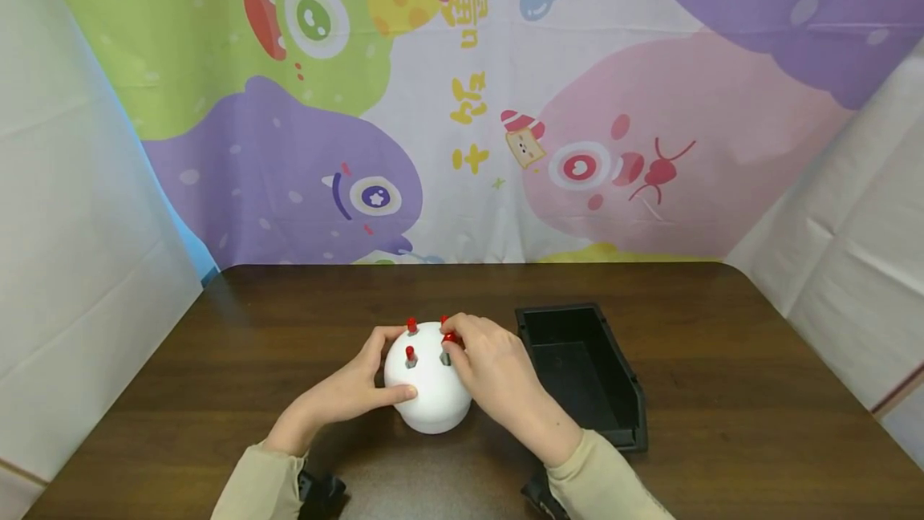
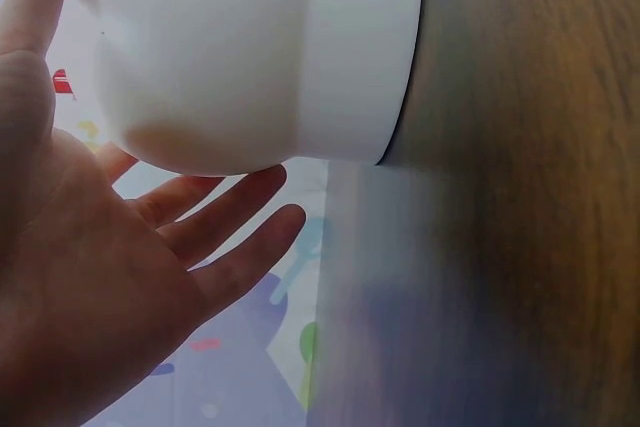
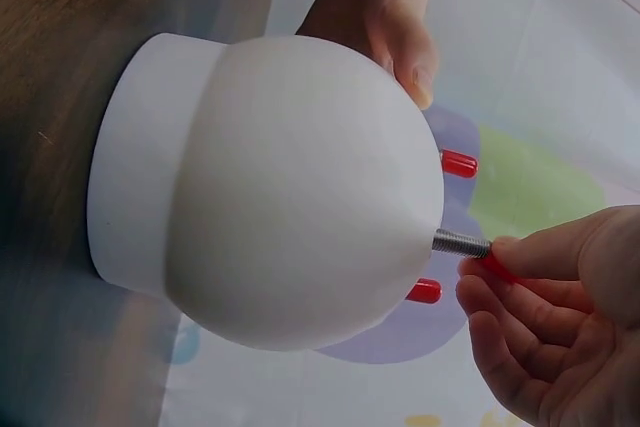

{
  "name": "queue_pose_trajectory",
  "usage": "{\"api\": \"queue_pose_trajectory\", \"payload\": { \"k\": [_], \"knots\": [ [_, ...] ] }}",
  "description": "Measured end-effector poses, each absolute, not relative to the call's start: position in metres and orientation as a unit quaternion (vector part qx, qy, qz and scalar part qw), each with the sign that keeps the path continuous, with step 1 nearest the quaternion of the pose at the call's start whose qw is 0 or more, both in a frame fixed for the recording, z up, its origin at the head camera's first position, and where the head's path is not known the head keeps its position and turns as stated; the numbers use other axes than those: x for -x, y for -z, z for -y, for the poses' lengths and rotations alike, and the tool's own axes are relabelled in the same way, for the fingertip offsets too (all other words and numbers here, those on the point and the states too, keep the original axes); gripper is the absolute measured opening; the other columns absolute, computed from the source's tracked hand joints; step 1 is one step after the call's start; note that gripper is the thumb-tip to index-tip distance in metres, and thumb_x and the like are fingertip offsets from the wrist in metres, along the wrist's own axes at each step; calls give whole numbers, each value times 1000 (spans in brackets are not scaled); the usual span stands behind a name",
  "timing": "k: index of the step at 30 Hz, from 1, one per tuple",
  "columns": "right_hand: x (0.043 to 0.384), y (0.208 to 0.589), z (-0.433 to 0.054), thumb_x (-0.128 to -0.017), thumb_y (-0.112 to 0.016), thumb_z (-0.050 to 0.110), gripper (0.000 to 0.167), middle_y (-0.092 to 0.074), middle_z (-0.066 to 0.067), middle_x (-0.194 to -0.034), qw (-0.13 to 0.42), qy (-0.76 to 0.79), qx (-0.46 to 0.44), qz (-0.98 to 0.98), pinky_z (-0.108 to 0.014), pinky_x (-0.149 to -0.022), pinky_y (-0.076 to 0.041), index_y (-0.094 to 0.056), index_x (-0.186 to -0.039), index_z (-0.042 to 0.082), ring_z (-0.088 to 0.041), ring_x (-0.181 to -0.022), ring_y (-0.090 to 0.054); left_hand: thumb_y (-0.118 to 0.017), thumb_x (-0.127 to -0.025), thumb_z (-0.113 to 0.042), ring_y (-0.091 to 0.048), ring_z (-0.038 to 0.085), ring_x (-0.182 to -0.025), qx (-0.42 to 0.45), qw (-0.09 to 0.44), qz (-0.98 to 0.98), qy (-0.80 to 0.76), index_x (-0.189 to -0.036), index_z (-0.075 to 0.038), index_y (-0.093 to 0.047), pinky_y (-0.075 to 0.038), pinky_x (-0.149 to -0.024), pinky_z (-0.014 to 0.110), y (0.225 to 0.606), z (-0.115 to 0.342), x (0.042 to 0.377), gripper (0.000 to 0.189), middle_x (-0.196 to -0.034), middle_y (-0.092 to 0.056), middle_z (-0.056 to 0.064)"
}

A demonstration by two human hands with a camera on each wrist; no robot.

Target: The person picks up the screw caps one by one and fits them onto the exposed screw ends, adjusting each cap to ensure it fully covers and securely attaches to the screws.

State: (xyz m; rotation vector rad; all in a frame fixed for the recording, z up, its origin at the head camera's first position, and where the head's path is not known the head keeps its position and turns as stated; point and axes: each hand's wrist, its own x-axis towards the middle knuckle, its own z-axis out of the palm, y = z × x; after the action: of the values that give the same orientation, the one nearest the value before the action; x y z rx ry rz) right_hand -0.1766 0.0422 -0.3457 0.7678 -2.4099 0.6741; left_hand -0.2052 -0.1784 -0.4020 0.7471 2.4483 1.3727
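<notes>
A white dome (image 1: 433,400) with a short cylindrical base stands upright on the table, several red-capped posts sticking out of its top. My left hand (image 1: 339,387) holds its left side, thumb across the front and the other fingers spread around the back. With thumb and index finger, my right hand (image 3: 560,317) pinches the red cap of a threaded metal bolt (image 3: 460,242) at the dome's top right. Two other red caps (image 3: 459,164) show beside it in the right wrist view. On the left of the dome's top is another capped post (image 1: 410,355).
A black open tray (image 1: 638,424) lies just right of the dome, close to my right forearm. The brown wooden table (image 1: 722,359) ends at a cartoon-printed curtain (image 1: 462,207). White cloth (image 1: 87,279) hangs on both sides.
</notes>
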Motion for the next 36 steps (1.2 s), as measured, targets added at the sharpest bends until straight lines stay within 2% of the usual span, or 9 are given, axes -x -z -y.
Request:
{"api": "queue_pose_trajectory", "payload": {
  "k": [36],
  "knots": [
    [169, 344, -37, -81, -68, 7, 17, -66, -5, -90, 251, -223, -307, 891, -29, -67, -52, -64, -98, 8, -16, -81, -63, -68, -81, -33, -37, 24, -122, -252, 101, -851, -449, -133, -15, -20, -35, -95, 46, 402, 179, 205, 73, -135, -28, 7]
  ]
}}
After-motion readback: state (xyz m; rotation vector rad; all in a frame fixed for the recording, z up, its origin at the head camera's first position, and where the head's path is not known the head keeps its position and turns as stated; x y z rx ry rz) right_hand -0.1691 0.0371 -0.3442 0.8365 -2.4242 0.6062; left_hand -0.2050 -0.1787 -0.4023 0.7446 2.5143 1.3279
